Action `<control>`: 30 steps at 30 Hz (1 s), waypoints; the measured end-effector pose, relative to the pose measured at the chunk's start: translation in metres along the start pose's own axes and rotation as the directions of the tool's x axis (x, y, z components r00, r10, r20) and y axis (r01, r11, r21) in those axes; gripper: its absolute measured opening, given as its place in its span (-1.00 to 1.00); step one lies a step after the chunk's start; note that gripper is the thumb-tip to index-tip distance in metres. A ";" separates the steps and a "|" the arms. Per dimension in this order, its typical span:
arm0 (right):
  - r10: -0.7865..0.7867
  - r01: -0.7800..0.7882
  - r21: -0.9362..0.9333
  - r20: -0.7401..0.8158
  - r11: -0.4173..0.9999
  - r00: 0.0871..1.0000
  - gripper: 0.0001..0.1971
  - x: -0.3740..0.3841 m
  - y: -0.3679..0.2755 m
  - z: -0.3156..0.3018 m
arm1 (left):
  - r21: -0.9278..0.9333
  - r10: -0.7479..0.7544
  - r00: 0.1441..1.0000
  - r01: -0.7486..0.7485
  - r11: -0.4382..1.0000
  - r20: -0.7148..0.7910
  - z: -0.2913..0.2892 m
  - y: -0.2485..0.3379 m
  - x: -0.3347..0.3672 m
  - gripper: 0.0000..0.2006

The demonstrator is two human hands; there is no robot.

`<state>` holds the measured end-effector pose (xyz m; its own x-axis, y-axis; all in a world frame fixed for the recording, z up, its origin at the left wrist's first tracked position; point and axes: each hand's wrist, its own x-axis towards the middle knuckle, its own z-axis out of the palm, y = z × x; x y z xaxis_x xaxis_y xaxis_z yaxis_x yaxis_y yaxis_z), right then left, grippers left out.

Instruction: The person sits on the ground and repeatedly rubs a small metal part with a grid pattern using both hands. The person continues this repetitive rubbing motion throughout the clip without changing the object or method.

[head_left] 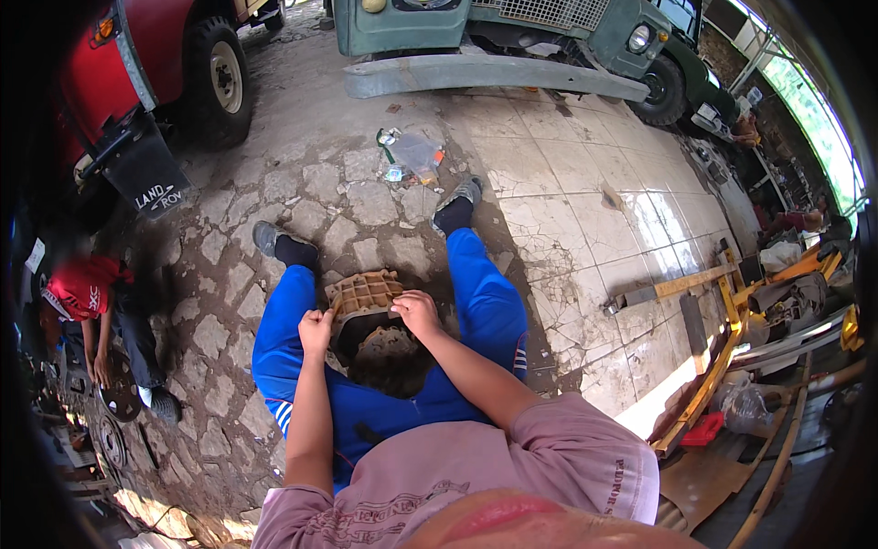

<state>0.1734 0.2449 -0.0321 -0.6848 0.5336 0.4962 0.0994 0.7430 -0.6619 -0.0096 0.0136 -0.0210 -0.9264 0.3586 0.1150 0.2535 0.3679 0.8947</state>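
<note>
Between my spread legs stands a brown, grimy, ribbed metal housing [363,293] with a wide dark opening facing me; it looks like a bell housing from a gearbox. My left hand [315,331] is closed at its left rim, thumb and fingers pinched together. At the right side of the same rim, my right hand [417,313] is closed too, with its fingertips on the edge. Whether a small piece is also pinched in either hand is too small to tell. The housing's lower part lies in shadow.
A co-worker in a red shirt [87,288] bends over a round metal disc [120,389] at the left. Ahead, a plastic bag [416,154] lies on the stone paving below a vehicle's grey bumper [494,75]. Yellow metal bars [704,403] and clutter line the right side.
</note>
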 end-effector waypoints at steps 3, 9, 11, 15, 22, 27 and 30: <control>0.073 -0.073 -0.008 0.045 0.997 0.996 -0.83 0.000 -0.001 -0.009 | -0.106 -0.067 0.997 0.070 0.992 0.027 -0.003 -0.013 0.003 -0.60; 0.146 -0.148 0.071 0.030 0.986 0.989 -0.80 -0.001 -0.008 0.001 | -0.164 -0.154 0.981 0.173 0.971 0.120 -0.007 -0.007 0.002 -0.57; 0.173 -0.174 0.059 0.026 0.983 0.985 -0.80 -0.001 -0.007 -0.001 | -0.168 -0.135 0.983 0.155 0.974 0.125 -0.003 0.002 0.002 -0.57; 0.199 -0.197 -0.034 0.080 0.980 0.977 -0.81 -0.006 0.003 -0.005 | -0.108 -0.146 0.984 0.157 0.982 0.098 -0.015 0.004 -0.002 -0.58; 0.092 -0.096 0.075 0.058 0.993 0.994 -0.82 0.001 -0.007 0.005 | -0.016 -0.240 0.963 0.244 0.970 0.124 -0.011 -0.004 -0.001 -0.63; 0.082 -0.083 0.001 0.106 0.997 0.991 -0.83 -0.001 0.009 -0.006 | 0.127 -0.265 0.951 0.246 0.961 0.160 -0.014 0.014 -0.004 -0.60; 0.034 -0.040 0.053 0.105 0.998 0.994 -0.83 0.006 -0.001 0.002 | 0.136 -0.300 0.935 0.278 0.951 0.188 -0.015 0.021 -0.004 -0.61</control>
<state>0.1680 0.2463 -0.0297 -0.7527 0.5138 0.4116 0.0882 0.6983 -0.7103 -0.0049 0.0071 0.0034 -0.8901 0.3860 -0.2424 0.0213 0.5665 0.8238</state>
